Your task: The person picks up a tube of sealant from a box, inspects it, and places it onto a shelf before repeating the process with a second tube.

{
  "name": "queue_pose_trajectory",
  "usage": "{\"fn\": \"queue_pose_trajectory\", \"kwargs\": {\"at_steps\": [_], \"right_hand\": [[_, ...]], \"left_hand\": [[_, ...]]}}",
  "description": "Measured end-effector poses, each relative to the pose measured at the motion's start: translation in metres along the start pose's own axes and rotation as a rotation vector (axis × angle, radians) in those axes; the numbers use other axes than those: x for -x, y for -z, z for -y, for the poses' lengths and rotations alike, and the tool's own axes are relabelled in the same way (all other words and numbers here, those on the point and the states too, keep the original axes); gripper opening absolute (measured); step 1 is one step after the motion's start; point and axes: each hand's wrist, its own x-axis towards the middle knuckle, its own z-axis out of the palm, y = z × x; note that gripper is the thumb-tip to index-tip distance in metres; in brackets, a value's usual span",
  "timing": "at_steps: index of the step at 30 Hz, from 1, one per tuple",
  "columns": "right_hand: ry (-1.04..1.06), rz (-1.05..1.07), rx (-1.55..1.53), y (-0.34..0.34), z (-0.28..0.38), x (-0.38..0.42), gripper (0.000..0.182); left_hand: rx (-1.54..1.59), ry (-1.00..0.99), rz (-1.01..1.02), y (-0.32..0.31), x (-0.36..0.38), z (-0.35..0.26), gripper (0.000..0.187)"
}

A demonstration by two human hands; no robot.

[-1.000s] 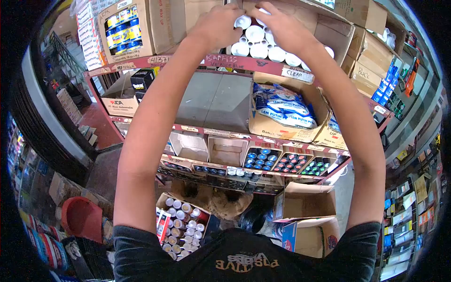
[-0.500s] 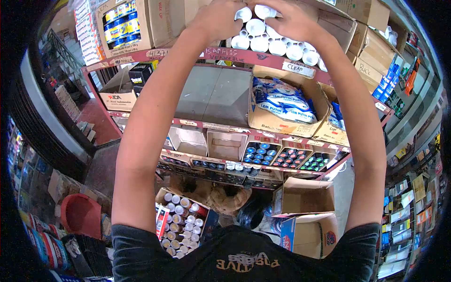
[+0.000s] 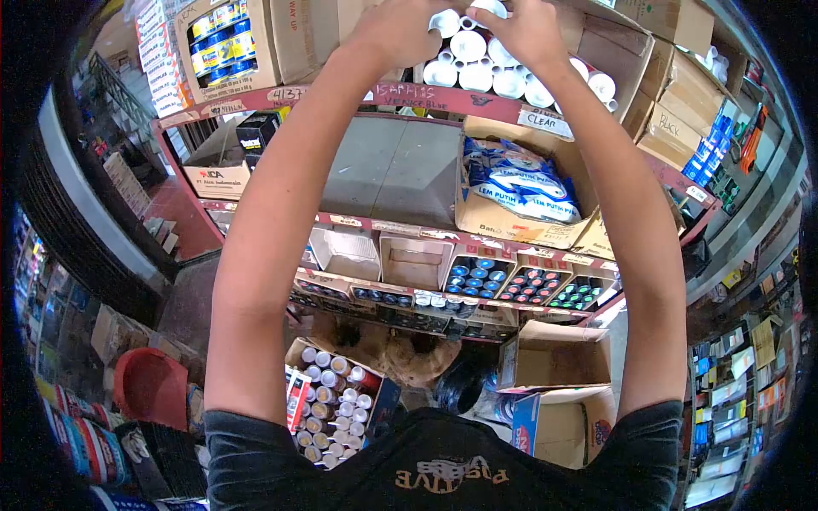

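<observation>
White round-ended tubes [image 3: 475,77] lie stacked on their sides in an open cardboard box [image 3: 619,64] on the upper shelf, with thinner white tubes among them. At the top edge of the head view, my left hand [image 3: 394,32] curls against the white tube at the stack's upper left; its fingertips are partly hidden. Beside it my right hand [image 3: 527,38] is closed on another white tube [image 3: 489,9], the thumb lying across its round end. The upper parts of both hands reach the frame's edge.
Below stand a box of blue-and-white glue packets [image 3: 521,183] and shelves of spray cans [image 3: 474,278]. Blue-and-yellow cans [image 3: 223,51] fill a carton at upper left. Near the floor are a box of capped cans [image 3: 336,400], open cartons [image 3: 558,362] and a red tub [image 3: 152,387].
My right hand and forearm have shifted left and inward, uncovering tubes at the right of the stack. My left hand stays by the upper-left tube. The view has shifted slightly.
</observation>
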Motion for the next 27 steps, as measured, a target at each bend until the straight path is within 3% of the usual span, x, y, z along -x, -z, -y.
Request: {"fn": "queue_pose_trajectory", "kwargs": {"at_steps": [16,27], "right_hand": [[-0.002,0.216,0.066,0.019,-0.009,-0.006,0.039],[-0.002,0.254,0.112,0.019,-0.005,-0.003,0.042]], "left_hand": [[0.024,-0.005,0.065,0.003,-0.003,-0.001,0.034],[0.015,0.037,0.111,0.008,-0.001,-0.007,0.037]]}}
